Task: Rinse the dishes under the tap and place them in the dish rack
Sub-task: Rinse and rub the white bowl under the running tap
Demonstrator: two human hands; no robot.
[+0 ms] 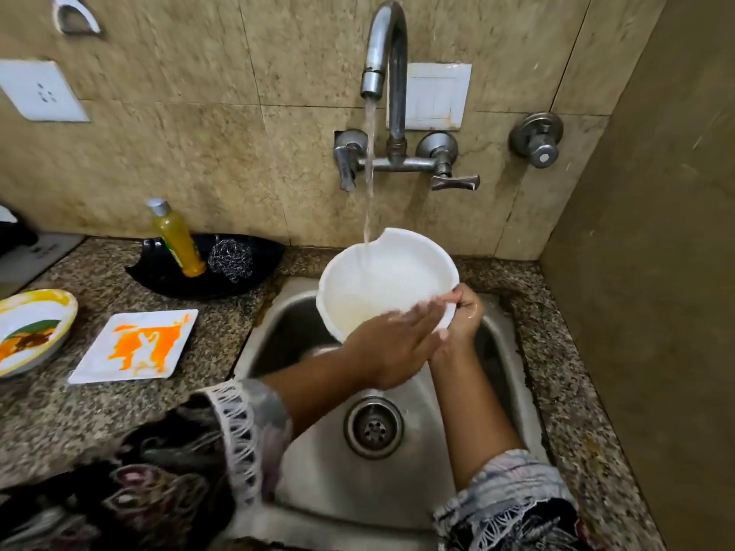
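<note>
Hands (401, 344) round rinsing bowl (382, 280)

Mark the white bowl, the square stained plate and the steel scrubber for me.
white bowl (382, 280): head view, on its wet inner wall.
square stained plate (137, 346): head view, on the orange smear at its middle.
steel scrubber (230, 259): head view, on its wire ball.

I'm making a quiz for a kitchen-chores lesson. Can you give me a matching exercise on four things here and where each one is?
Things:
1. white bowl
2. square plate
3. yellow bottle
4. drain

Places:
A. in the black tray
B. bottom of the sink
C. under the running tap
D. flat on the counter, smeared orange

Pairs: 1-C, 2-D, 3-A, 4-B
</note>
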